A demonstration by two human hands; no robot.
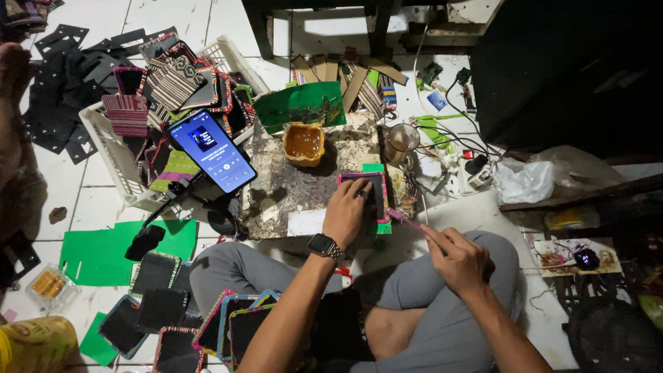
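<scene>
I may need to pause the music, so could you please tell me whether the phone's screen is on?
On: the phone, propped on a stand, shows a lit blue screen.
</scene>
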